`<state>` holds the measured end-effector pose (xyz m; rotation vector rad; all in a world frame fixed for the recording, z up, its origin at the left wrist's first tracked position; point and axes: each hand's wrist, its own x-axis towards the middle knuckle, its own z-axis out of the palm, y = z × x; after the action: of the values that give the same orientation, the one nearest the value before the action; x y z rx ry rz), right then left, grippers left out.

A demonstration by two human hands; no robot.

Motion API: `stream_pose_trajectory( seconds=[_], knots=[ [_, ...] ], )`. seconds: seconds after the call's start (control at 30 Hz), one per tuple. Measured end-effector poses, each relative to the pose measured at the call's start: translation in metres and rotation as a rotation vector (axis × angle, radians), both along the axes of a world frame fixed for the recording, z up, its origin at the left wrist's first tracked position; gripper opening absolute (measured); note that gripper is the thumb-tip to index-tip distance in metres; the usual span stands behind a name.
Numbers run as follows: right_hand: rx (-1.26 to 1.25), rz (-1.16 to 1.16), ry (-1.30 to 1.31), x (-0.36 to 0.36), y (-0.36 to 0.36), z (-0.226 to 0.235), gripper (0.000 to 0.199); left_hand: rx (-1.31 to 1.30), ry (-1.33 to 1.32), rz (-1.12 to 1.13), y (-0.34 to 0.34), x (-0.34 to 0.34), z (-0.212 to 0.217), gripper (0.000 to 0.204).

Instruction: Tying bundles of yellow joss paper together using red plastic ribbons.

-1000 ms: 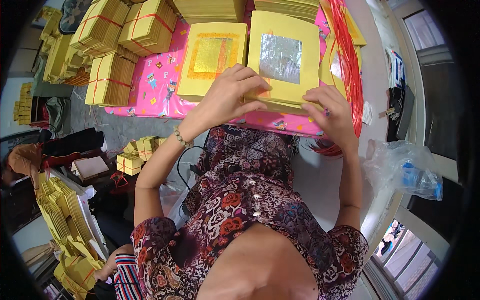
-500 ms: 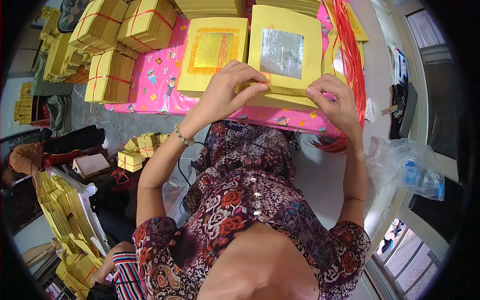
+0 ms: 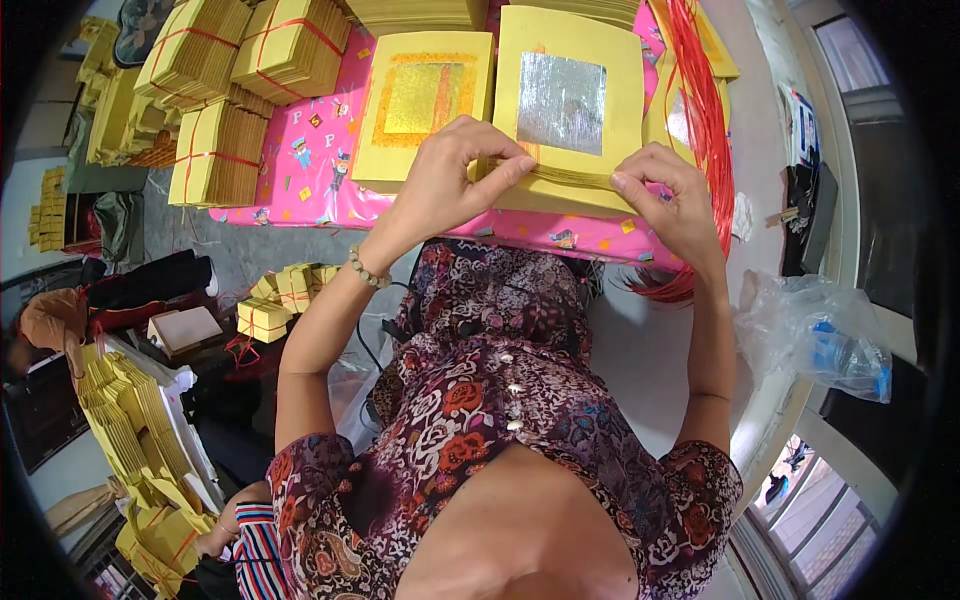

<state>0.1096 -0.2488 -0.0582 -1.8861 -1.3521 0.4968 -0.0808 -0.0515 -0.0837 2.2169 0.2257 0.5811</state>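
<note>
A stack of yellow paper sheets [image 3: 622, 95] with a silver square on its top sheet lies in front of me on a pink patterned table cover. My left hand [image 3: 465, 175] pinches the near edge of the upper sheets close to their left corner, thumb against fingers. At the near right corner, my right hand [image 3: 672, 195] grips the same sheets between thumb and fingers. More yellow paper lies below the edge I hold. To the left, a second yellow stack [image 3: 480, 85] shows a gold square framed in orange; my left hand partly overlaps it.
Bundles of yellow paper [image 3: 215, 155] tied with red string stand at the table's left. Red strands [image 3: 706, 130] hang over its right side. Beyond them sits a clear plastic bag [image 3: 800, 335]. Another person's striped sleeve [image 3: 262, 540] and arm show at lower left, beside more yellow paper.
Both hands stay at the near edge of the same sheets with only slight finger movement. At lower left, the other person's hand and arm have shifted a little.
</note>
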Motion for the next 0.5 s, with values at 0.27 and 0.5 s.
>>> stream_pose_trajectory(
  seconds=[0.27, 0.5],
  knots=[
    [0.018, -0.007, -0.005, 0.000, 0.000, -0.001, 0.010, 0.000, 0.008, -0.010, 0.002, 0.003, -0.002, 0.023],
    [0.137, 0.007, -0.373, -0.006, 0.004, 0.003, 0.012, 0.074, 0.008, -0.048, 0.004, 0.004, 0.010, 0.029]
  ],
)
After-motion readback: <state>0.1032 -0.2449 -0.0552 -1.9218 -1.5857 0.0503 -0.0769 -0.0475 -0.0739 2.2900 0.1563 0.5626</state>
